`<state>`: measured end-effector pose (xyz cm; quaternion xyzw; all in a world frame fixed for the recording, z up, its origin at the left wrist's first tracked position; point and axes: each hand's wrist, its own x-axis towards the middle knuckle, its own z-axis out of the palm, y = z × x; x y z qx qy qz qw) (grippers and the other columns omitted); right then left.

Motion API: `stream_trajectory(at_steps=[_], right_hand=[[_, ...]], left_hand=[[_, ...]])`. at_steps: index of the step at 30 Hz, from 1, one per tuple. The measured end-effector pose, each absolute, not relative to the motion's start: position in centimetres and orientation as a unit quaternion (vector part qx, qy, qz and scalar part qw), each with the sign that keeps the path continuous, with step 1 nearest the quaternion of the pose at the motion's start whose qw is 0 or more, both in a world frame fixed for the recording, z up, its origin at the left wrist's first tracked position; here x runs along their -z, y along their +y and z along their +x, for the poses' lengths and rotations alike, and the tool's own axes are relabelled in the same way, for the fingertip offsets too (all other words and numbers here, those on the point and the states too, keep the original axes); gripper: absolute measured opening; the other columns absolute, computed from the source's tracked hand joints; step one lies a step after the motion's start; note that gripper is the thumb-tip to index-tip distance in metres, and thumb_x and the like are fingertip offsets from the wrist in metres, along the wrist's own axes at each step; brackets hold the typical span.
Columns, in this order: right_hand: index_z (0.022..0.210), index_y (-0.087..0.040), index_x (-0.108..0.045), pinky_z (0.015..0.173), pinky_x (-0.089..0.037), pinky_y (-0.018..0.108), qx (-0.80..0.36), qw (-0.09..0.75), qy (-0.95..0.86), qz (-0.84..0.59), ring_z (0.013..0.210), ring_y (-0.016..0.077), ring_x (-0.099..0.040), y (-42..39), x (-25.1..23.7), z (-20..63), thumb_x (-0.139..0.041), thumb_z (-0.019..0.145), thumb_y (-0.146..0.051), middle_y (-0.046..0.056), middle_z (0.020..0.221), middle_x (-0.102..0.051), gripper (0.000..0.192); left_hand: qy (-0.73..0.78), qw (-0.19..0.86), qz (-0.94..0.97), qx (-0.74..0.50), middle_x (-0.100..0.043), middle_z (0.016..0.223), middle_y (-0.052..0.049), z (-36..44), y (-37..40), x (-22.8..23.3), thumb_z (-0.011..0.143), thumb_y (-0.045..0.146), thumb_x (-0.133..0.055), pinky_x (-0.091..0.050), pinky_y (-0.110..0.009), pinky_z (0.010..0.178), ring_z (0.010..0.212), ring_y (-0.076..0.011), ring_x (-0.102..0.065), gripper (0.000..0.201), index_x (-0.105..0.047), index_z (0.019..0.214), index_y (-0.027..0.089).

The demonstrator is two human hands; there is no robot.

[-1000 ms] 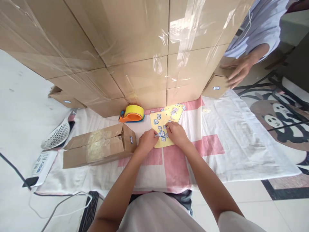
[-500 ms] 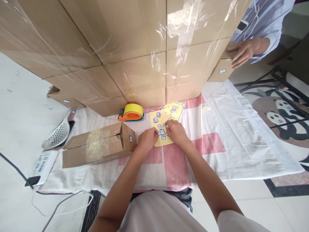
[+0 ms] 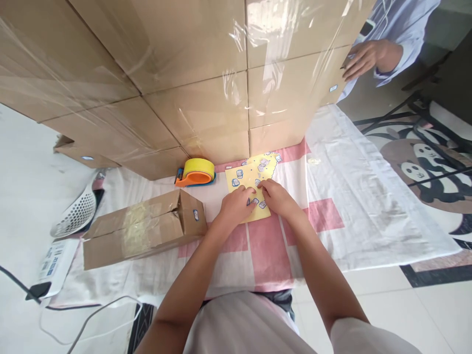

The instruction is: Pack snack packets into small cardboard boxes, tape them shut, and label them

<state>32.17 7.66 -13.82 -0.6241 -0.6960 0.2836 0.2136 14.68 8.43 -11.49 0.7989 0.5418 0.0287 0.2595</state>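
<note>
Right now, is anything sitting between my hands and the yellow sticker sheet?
Nothing visible. The left hand and right hand both rest directly on the yellow paper sticker sheet. The yellow tape roll in its orange dispenser lies off to the left, apart from it.

I see a bright, evenly lit scene in soft daylight, with only faint shadows under my hands (image 3: 258, 201) on the cloth (image 3: 368, 206). White glare streaks run across the plastic wrap on the stacked boxes (image 3: 206, 113), strongest at upper right. I note strong wide-angle bending toward the edges; the centre is sharp, the corners slightly soft.
</note>
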Motion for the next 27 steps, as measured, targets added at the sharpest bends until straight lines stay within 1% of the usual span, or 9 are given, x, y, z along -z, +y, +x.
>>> stream_trajectory(at_steps=[7, 12, 16, 19, 23, 25, 27], right_hand=[[0.109, -0.015, -0.065, 0.084, -0.048, 0.029, -0.291, 0.208, -0.691, -0.628, 0.099, 0.0206, -0.064, 7.5, 13.5, 31.9, -0.042, 0.095, -0.004, 0.011, 0.109, -0.066, 0.030], [0.111, -0.016, -0.065, 0.083, -0.048, 0.029, -0.289, 0.207, -0.690, -0.631, 0.102, 0.0213, -0.063, 7.5, 13.7, 31.8, -0.042, 0.094, -0.004, 0.011, 0.109, -0.065, 0.031], [0.112, -0.016, -0.065, 0.083, -0.048, 0.030, -0.280, 0.202, -0.694, -0.632, 0.101, 0.0221, -0.063, 7.5, 13.9, 31.8, -0.042, 0.094, -0.004, 0.011, 0.107, -0.065, 0.032], [0.112, -0.016, -0.065, 0.084, -0.047, 0.030, -0.272, 0.199, -0.697, -0.633, 0.104, 0.0226, -0.062, 7.6, 14.1, 31.8, -0.041, 0.093, -0.003, 0.012, 0.109, -0.065, 0.033], [0.111, -0.016, -0.065, 0.082, -0.046, 0.029, -0.264, 0.192, -0.700, -0.635, 0.104, 0.0227, -0.062, 7.6, 14.1, 31.7, -0.043, 0.093, -0.004, 0.011, 0.109, -0.065, 0.032], [0.112, -0.017, -0.066, 0.080, -0.046, 0.029, -0.261, 0.188, -0.700, -0.637, 0.105, 0.0233, -0.062, 7.5, 14.0, 31.6, -0.043, 0.093, -0.004, 0.012, 0.110, -0.065, 0.032], [0.113, -0.017, -0.065, 0.078, -0.045, 0.029, -0.258, 0.185, -0.700, -0.640, 0.107, 0.0238, -0.062, 7.4, 13.9, 31.5, -0.043, 0.092, -0.003, 0.012, 0.111, -0.065, 0.033]], left_hand=[[0.544, 0.277, 0.792, 0.018, -0.073, 0.103, -0.002, 15.7, 9.6, 11.6, 0.087, 0.022, -0.062, -0.046, -0.031, 0.075, 0.093, -0.0224, -0.068, 0.023, -0.067, 0.108, 0.028], [0.550, 0.284, 0.785, 0.028, -0.075, 0.100, -0.003, 15.9, 9.5, 11.3, 0.087, 0.021, -0.062, -0.046, -0.031, 0.076, 0.095, -0.0229, -0.068, 0.016, -0.068, 0.100, 0.027], [0.542, 0.304, 0.783, 0.027, -0.074, 0.098, -0.003, 15.8, 9.9, 11.4, 0.086, 0.020, -0.063, -0.046, -0.031, 0.073, 0.091, -0.0219, -0.068, 0.011, -0.067, 0.094, 0.026], [0.530, 0.322, 0.785, 0.015, -0.073, 0.094, -0.003, 15.7, 10.2, 11.6, 0.085, 0.021, -0.065, -0.046, -0.030, 0.069, 0.086, -0.0203, -0.067, 0.007, -0.066, 0.091, 0.024], [0.509, 0.331, 0.794, -0.026, -0.071, 0.100, -0.003, 15.3, 9.7, 11.5, 0.084, 0.016, -0.063, -0.046, -0.029, 0.071, 0.088, -0.0185, -0.066, 0.008, -0.065, 0.087, 0.023], [0.505, 0.333, 0.795, -0.047, -0.071, 0.094, -0.002, 15.1, 9.2, 11.2, 0.085, 0.015, -0.061, -0.045, -0.029, 0.068, 0.085, -0.0179, -0.065, 0.008, -0.063, 0.083, 0.023], [0.511, 0.332, 0.790, -0.069, -0.071, 0.087, 0.000, 14.8, 8.8, 10.8, 0.086, 0.017, -0.061, -0.043, -0.028, 0.064, 0.081, -0.0177, -0.064, 0.007, -0.062, 0.085, 0.024]])
